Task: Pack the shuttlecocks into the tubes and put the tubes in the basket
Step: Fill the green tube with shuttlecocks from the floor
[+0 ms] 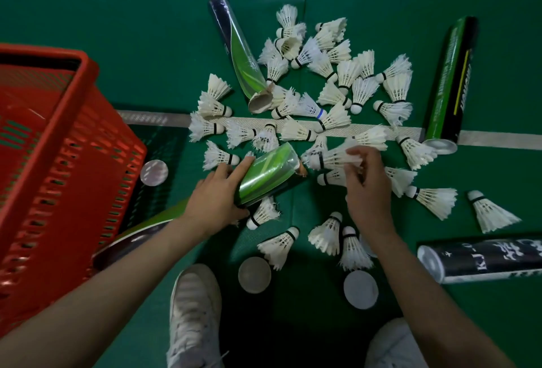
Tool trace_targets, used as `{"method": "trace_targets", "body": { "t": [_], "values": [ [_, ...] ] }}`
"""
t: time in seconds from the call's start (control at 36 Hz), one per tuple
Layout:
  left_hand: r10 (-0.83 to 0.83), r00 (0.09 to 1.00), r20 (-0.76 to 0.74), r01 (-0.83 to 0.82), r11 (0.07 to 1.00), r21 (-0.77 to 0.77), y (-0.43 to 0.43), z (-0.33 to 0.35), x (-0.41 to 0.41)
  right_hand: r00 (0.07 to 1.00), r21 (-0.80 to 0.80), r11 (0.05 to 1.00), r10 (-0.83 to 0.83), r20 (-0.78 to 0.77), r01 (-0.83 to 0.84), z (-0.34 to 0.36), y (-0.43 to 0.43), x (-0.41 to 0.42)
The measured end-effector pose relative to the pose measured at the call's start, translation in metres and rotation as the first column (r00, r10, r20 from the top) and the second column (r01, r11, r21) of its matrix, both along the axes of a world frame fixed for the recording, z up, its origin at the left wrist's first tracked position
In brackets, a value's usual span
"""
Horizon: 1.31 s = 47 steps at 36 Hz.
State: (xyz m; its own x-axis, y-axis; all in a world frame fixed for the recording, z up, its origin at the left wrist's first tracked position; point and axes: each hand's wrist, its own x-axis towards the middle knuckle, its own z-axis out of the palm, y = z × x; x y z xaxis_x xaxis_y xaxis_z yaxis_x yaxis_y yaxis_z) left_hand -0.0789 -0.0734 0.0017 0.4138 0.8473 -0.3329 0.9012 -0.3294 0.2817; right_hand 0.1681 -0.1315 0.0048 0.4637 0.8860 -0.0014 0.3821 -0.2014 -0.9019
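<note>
Head view: shuttlecocks (308, 98) litter green court floor (117, 15) across white line (498, 139).

Not much of the person in shot really, just two bare forearms coming up from the bottom edge, no sleeves, no watch or bands on either wrist. The left hand (215, 196) and right hand (368, 188) are both bare too, no gloves or rings that I can make out. Down low there's a white lace-up sneaker (195, 317), a bit scuffed and greyish, and a second white shoe (394, 347) cut off by the frame.
</note>
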Motion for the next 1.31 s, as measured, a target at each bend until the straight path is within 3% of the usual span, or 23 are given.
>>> {"method": "trace_targets", "body": {
  "t": [0.39, 0.58, 0.69, 0.78, 0.86, 0.94, 1.03, 1.17, 1.31],
  "values": [
    [-0.139, 0.990, 0.023, 0.140, 0.990, -0.014, -0.010, 0.018, 0.031, 0.963, -0.096, 0.965, 0.229, -0.142, -0.244, 0.015, -0.009, -0.008],
    [-0.164, 0.986, 0.044, 0.162, 0.986, 0.042, -0.025, 0.004, 0.031, 0.905, -0.196, 0.894, 0.356, -0.234, -0.403, 0.008, -0.022, -0.013],
    [-0.147, 0.989, 0.016, 0.146, 0.988, 0.042, -0.031, -0.001, 0.026, 0.893, -0.172, 0.949, 0.173, -0.416, -0.264, 0.001, -0.020, -0.005],
    [-0.114, 0.992, -0.053, 0.115, 0.993, 0.024, -0.030, -0.008, 0.017, 0.982, -0.269, 0.957, 0.061, -0.179, -0.109, -0.018, -0.019, 0.006],
    [-0.083, 0.994, -0.070, 0.085, 0.996, 0.017, -0.028, -0.015, 0.008, 0.971, -0.517, 0.834, 0.238, 0.025, -0.191, -0.037, -0.028, 0.015],
    [-0.072, 0.994, -0.076, 0.073, 0.997, 0.018, -0.029, -0.021, 0.003, 0.857, -0.683, 0.630, 0.514, 0.011, -0.369, -0.044, -0.039, 0.012],
    [-0.066, 0.994, -0.088, 0.067, 0.998, 0.012, -0.029, -0.024, 0.004, 0.760, -0.725, 0.537, 0.650, 0.029, -0.431, -0.049, -0.046, 0.004],
    [-0.045, 0.996, -0.070, 0.046, 0.999, 0.009, -0.031, -0.027, 0.004, 0.784, -0.688, 0.603, 0.615, 0.079, -0.404, -0.066, -0.046, -0.005],
    [-0.020, 0.997, -0.074, 0.022, 0.999, 0.024, -0.031, -0.030, 0.005, 0.918, -0.451, 0.840, 0.384, 0.102, -0.301, -0.063, -0.031, -0.001]
  ]
}}
